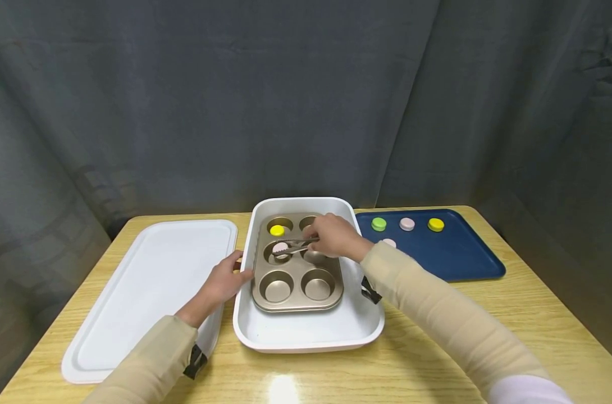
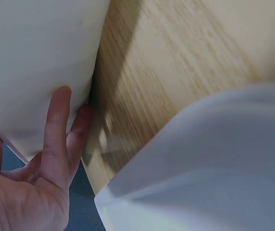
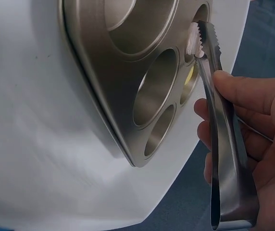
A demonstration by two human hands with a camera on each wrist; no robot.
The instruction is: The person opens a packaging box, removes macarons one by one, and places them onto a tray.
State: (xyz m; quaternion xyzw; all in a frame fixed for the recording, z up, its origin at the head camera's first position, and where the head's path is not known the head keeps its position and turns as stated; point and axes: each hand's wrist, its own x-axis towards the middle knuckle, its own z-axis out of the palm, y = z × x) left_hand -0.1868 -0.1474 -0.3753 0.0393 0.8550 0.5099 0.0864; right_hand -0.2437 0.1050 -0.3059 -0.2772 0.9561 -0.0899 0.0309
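Observation:
My right hand (image 1: 333,234) grips metal tongs (image 3: 224,144) between thumb and fingers. At their serrated tips is a pink macaron (image 1: 281,249), at the middle cup of the left column in a bronze muffin pan (image 1: 298,303). A yellow macaron (image 1: 277,230) sits in the far left cup. The pan lies inside a deep white tub (image 1: 306,336). My left hand (image 1: 224,282) holds the tub's left wall, thumb over the rim; its fingers (image 2: 56,130) lie against the outside of the wall.
On the right, a navy tray (image 1: 452,252) carries a green macaron (image 1: 379,224), a pink one, a yellow one and another pink one partly hidden by my right arm. A white tray (image 1: 149,280) lies left of the tub on the wooden table (image 1: 331,376). Grey curtains hang behind.

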